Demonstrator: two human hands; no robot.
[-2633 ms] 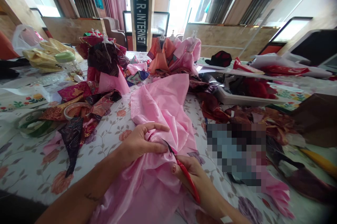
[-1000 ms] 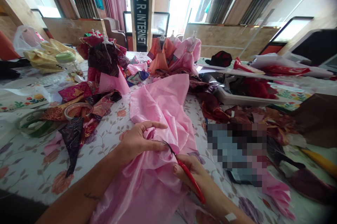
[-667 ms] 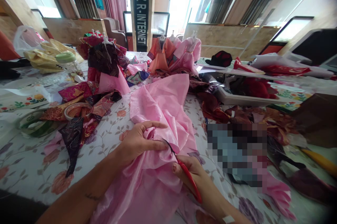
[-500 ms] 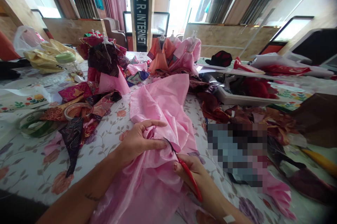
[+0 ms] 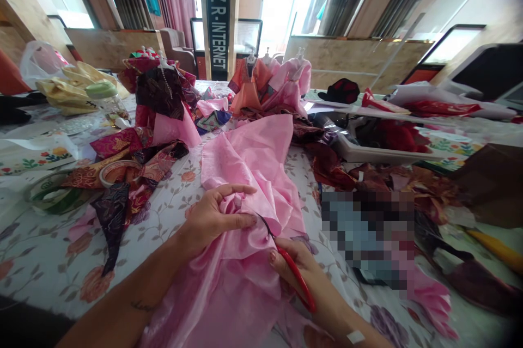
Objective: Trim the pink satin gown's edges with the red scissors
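Note:
A long piece of shiny pink fabric (image 5: 257, 157) lies across the middle of the table and runs down toward me. My left hand (image 5: 220, 212) pinches a gathered fold of it between thumb and fingers. Red-handled scissors (image 5: 300, 282) are in my right hand (image 5: 296, 263), their dark blades lying at the fabric just right of my left thumb. Part of the blades is hidden in the folds, and the right fingers are partly covered by the handle and cloth.
Left of the fabric are patterned scraps (image 5: 112, 217) and tape rolls (image 5: 51, 195). Small dressed figures (image 5: 292, 78) and a lidded jar (image 5: 104, 100) stand farther back. On the right lie a white tray (image 5: 368, 154), brownish cloth scraps (image 5: 425, 184) and a pixelated patch.
Both hands stay in nearly the same place. The scissors' handle has shifted very slightly, and the left thumb has drawn back a little to the left with the fold.

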